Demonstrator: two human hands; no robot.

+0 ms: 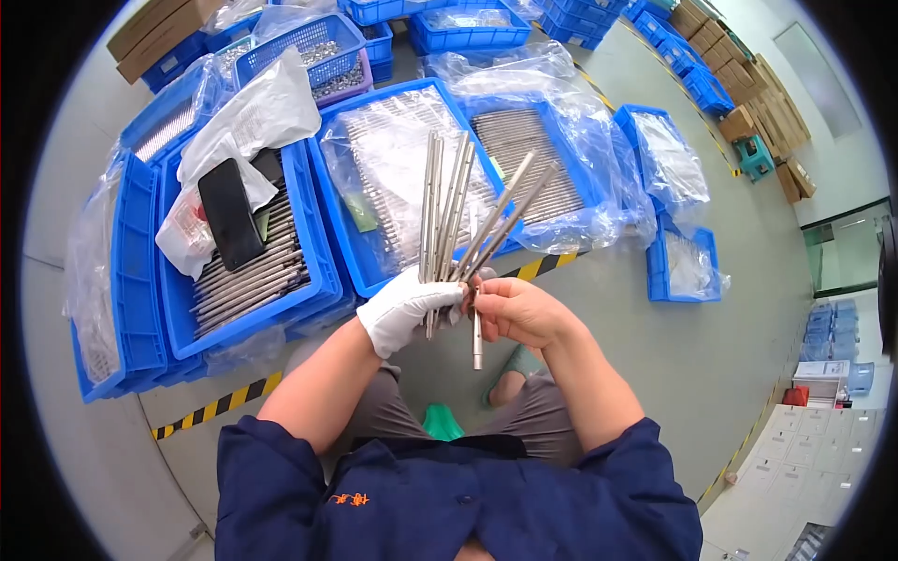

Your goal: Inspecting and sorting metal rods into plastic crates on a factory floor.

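The right hand (527, 311), bare, has thumb and forefinger pinched on one slim rod (477, 348), whose stepped lower end points down below the hands. Right against it, the left hand (412, 309), in a white glove, is closed around a loose bundle of silvery metal rods (451, 201); they fan upward and apart, several with small holes along their length, and the fingers at the back of the grip are partly hidden. Both hands meet above the lap of the grey trousers (538, 416), in front of a navy shirt (505, 486). Just beyond the bundle stands a blue crate (327, 201) of rods partly covered by clear plastic; to its left, another blue crate (245, 320) holds darker rods, with a black smartphone (231, 213) and a white plastic bag (267, 103) on top. To the right of the middle crate, more rods (528, 168) lie in a plastic-draped crate. Yellow-and-black tape (217, 405) marks the floor, and farther right sit smaller blue crates (658, 273) with plastic-wrapped contents.
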